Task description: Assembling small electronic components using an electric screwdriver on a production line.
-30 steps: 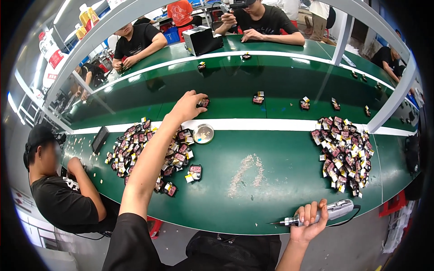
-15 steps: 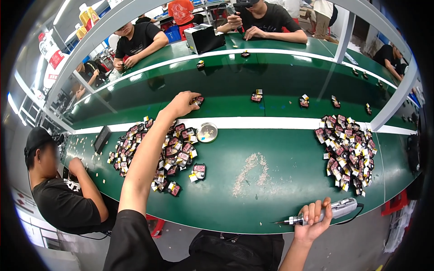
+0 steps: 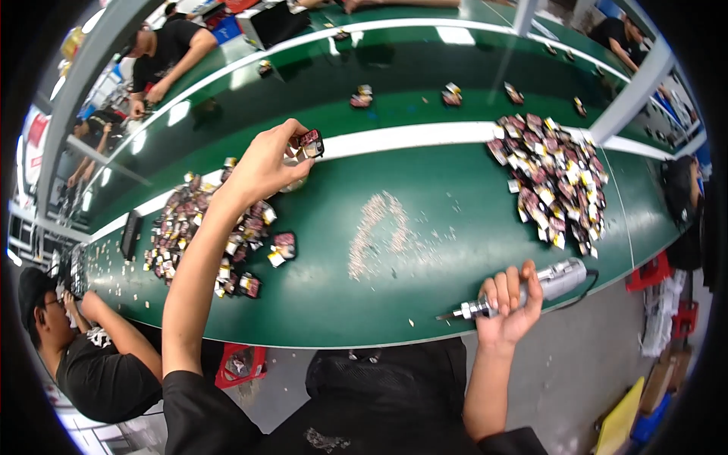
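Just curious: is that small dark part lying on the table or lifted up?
Lifted: the left hand pinches the small dark part above the green table.

One head-worn fisheye view looks steeply down over the green table (image 3: 425,303).

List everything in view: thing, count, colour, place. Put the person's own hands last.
green table: one, green with a white stripe, spans the view.
left pile of small parts: many, dark red and black with white bits, on the table's left.
right pile of small parts: many, same colours, on the table's right.
loose parts: several, dark, scattered along the far lane.
scatter of tiny pale bits: many, whitish, mid-table.
co-workers: several, in black shirts, one at lower left, others across the table.
red stool: one, under the table edge.
left hand: lifted above the table, pinching one small part, dark red and black.
right hand: at the near edge, gripping a silver electric screwdriver.
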`<act>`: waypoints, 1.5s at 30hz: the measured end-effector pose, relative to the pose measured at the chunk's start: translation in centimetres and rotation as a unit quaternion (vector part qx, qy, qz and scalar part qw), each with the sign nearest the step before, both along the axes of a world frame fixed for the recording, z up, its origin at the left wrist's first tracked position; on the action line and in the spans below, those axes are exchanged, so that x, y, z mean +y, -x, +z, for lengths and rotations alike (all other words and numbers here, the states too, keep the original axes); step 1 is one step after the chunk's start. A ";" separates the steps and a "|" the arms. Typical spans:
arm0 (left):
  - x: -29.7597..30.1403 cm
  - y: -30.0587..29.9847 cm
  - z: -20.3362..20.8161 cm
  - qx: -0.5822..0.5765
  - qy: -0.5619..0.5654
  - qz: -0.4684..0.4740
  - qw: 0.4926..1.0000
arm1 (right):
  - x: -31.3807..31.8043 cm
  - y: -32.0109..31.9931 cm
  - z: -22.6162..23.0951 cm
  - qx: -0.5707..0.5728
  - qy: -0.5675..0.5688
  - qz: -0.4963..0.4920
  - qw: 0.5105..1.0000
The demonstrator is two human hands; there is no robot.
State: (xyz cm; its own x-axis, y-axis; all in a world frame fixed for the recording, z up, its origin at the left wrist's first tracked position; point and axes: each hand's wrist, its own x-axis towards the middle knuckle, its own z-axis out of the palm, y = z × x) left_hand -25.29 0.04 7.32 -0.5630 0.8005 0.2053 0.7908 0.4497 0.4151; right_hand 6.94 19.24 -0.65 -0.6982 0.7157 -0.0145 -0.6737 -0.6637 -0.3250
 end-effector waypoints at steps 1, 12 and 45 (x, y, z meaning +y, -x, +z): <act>0.9 -4.0 0.1 0.006 0.015 -0.054 0.998 | 0.1 -0.1 -0.2 0.001 0.008 -0.001 1.000; 4.3 -21.5 -3.2 0.014 0.062 -0.194 0.979 | -1.3 -3.6 0.0 0.004 -0.043 0.039 0.998; 6.0 -23.9 -6.1 0.189 -0.033 -0.263 0.945 | -6.6 -3.1 0.3 -0.236 -0.042 0.026 0.970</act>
State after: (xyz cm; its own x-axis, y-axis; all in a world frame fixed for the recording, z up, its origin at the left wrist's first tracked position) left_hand -1.35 6.05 1.25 0.0338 0.9276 0.3721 0.9954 -0.0648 0.0711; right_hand 10.05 12.63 -0.32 -0.6635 0.6917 -0.2850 -0.4023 -0.6511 -0.6436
